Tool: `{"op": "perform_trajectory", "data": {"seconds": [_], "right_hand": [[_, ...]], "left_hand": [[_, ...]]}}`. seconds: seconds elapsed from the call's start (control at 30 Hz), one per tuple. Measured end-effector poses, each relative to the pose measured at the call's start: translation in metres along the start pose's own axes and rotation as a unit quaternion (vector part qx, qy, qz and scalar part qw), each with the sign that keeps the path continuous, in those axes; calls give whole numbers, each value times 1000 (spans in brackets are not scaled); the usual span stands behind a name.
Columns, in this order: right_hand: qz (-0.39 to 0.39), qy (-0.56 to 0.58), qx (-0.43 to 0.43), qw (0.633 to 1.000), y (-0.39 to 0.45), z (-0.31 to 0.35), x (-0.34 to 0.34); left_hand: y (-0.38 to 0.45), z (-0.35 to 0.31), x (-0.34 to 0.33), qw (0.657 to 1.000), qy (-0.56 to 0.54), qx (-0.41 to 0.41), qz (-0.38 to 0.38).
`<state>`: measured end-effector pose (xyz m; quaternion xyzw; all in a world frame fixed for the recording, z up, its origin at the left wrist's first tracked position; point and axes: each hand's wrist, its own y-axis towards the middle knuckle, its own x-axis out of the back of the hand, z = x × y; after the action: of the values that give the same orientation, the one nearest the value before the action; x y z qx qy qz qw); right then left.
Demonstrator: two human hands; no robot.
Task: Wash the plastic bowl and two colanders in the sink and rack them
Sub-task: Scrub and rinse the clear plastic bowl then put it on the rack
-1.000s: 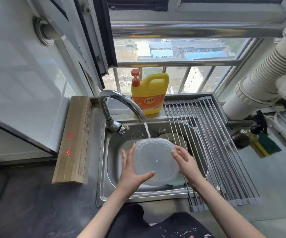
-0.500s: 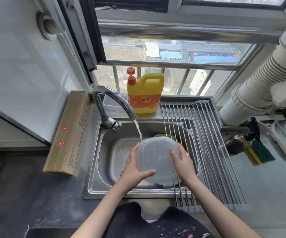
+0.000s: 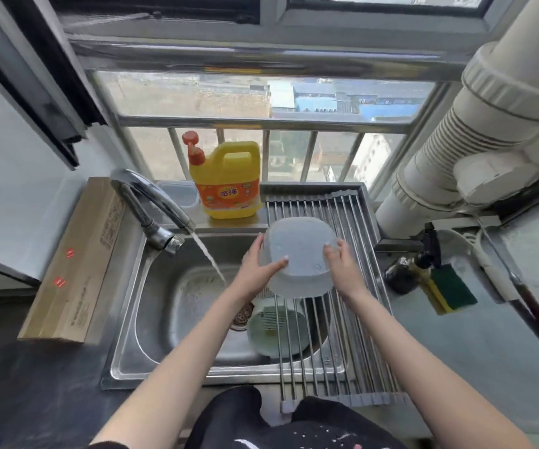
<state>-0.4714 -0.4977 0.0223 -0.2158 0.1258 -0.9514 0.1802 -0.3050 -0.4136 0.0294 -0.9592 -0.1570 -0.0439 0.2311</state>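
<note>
We hold the plastic bowl (image 3: pixel 298 256) upside down between both hands, at about one o'clock from the middle of the sink (image 3: pixel 177 319). A second ago it sat under the tap's stream; now it has moved right, clear of the water and over the back of the roll-up drying rack (image 3: pixel 352 303). Whether it touches the bars yet, we cannot tell. The left hand (image 3: pixel 256 270) curls round the bowl's left side, thumb laid across its base. The right hand (image 3: pixel 342 265) grips the right side, fingers wrapped against the wall.

We judge that rinsing of the bowl is over and racking is under way, so this is the first of three items nearly done. A pale green colander (image 3: pixel 276 328) waits in the sink beneath the rack bars, at five o'clock from the drain; a second colander is not clearly visible. The faucet (image 3: pixel 151 202) is running into the bare basin at ten o'clock.

At twelve o'clock stands a yellow detergent jug (image 3: pixel 227 179). Its orange label carries Chinese characters, too blurred to read with confidence. A cardboard box (image 3: pixel 73 264) at nine o'clock bears two small red stickers and illegible print.
</note>
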Motion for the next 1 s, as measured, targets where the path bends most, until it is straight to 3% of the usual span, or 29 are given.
{"op": "perform_trajectory", "data": {"seconds": [0.13, 0.43, 0.63, 1.0], "right_hand": [[14, 4, 1, 1000, 40, 4, 12], [47, 30, -35, 998, 116, -6, 14], [20, 43, -36, 998, 140, -7, 8], [23, -59, -55, 996, 145, -9, -1]], "left_hand": [[41, -16, -16, 999, 13, -7, -36], [108, -17, -30, 999, 0, 14, -39], [133, -17, -34, 999, 13, 32, -34], [140, -18, -35, 997, -14, 61, -50]]}}
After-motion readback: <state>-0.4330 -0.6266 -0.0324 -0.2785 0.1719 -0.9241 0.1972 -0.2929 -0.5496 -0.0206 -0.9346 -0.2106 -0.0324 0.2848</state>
